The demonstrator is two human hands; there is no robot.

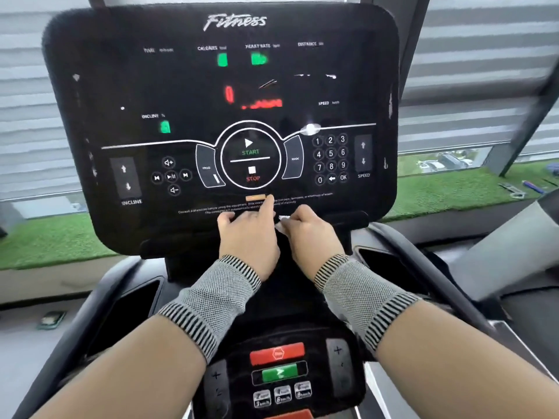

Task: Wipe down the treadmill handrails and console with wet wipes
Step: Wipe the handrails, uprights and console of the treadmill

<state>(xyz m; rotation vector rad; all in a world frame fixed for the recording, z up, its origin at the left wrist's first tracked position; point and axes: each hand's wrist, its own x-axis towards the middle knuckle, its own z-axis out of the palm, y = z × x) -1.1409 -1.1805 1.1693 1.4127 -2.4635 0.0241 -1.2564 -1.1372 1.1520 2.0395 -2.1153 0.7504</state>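
Hidden: Most of the wet wipe [280, 222] was covered by the right hand [308, 237]; only a crumpled white edge showed between the two hands. Blur smeared the console's [151, 86] lit red and green digits beyond reading.
Cut off: The handrails [429, 267] ran out of view at the bottom and right edges.
Left hand: The left hand [248, 237] lay just left of the wipe, its forefinger straight and touching the console's lower edge below the STOP mark, the other fingers [225, 220] loosely spread; they pinched nothing.
Right hand: Its fingers were curled, pinching the wipe against the console's bottom lip.
Console: A broad, glossy black panel with rounded corners, marked "Fitness", with a round START/STOP dial, a number pad and INCLINE and SPEED arrows.
Lower panel: Below the wrists sat a small control pad [278, 373] with a red bar button over a green one.
Sleeves: Grey knitted wrist bands [211, 303] with striped black cuffs covered both wrists.
Surroundings: Pale slatted blinds [484, 71] hung behind, above green artificial turf [438, 189].
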